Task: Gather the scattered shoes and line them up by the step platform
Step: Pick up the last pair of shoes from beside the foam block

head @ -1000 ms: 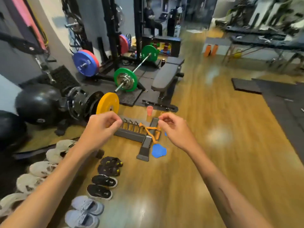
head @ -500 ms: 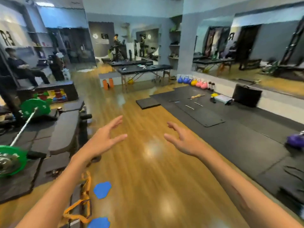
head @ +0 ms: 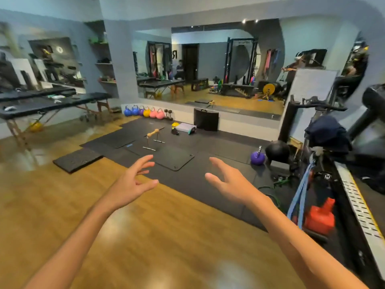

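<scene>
Your left hand (head: pixel 133 182) and right hand (head: pixel 231 182) hang empty, fingers spread apart, above bare wooden floor (head: pixel 62 205). The black mat (head: pixel 208 176) edge runs from 10 to 4 o'clock. No shoes or step platform are in view.

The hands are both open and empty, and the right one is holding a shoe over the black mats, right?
Not quite. In the head view the right hand holds nothing: both it and the left hand are open and empty, above the black mats. No shoe is in view.
</scene>
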Tool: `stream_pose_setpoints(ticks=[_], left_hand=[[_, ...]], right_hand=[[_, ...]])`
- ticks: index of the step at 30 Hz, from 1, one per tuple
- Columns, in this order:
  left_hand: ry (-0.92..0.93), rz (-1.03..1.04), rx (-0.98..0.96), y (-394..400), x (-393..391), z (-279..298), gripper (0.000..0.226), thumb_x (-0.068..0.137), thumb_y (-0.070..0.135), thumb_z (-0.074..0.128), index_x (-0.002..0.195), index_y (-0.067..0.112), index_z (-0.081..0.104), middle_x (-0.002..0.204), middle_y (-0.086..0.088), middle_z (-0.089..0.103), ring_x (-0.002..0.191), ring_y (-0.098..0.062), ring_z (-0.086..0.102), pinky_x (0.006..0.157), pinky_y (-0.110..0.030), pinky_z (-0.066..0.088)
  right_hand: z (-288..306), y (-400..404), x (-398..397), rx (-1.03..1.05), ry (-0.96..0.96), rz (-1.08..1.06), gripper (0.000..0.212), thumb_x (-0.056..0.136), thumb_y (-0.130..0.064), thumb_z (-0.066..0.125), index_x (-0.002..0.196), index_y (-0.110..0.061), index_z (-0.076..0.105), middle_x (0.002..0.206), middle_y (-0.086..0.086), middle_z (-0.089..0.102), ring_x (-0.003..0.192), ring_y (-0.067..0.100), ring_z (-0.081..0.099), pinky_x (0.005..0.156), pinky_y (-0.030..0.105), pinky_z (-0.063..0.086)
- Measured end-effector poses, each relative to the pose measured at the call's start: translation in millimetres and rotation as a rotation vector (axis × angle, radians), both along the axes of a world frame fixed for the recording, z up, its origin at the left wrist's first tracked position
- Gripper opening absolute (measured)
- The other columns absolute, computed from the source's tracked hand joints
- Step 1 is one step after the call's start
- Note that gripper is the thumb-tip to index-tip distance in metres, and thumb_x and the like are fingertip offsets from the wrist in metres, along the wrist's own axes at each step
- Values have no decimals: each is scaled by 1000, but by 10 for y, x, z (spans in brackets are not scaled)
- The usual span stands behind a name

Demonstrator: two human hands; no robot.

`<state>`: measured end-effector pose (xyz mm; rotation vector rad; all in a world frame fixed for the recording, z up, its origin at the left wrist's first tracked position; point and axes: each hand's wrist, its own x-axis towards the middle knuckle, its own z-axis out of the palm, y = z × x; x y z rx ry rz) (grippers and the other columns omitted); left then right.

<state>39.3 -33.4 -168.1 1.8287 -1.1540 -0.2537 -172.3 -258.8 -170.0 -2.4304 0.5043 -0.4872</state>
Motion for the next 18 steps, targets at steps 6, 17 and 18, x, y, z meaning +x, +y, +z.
stream_pose_setpoints(ticks=[6,17,18], left_hand=[[11,-53,-20,-1483,507,-32,62,83,24,73,132,46,41,131,21,54,119,0,53,90,-34,53],[23,-133,37,-3414,1891,-332,53,86,26,69,127,48,44,126,26,55,111,4,57,86,-25,51],[20,-137,40,-3612,2080,-366,51,87,26,68,126,48,44,126,26,55,111,2,57,85,-26,51]], right_hand=[[-10,-1383,420,13,27,-61,66,95,-54,47,152,-25,26,153,-3,38,139,8,34,102,20,26],[-374,-3173,1738,23,81,-80,68,95,-48,51,152,-24,24,153,-1,37,137,12,37,104,23,29],[-400,-3340,1901,22,83,-91,68,95,-48,52,152,-23,24,152,-1,38,137,12,38,104,23,30]])
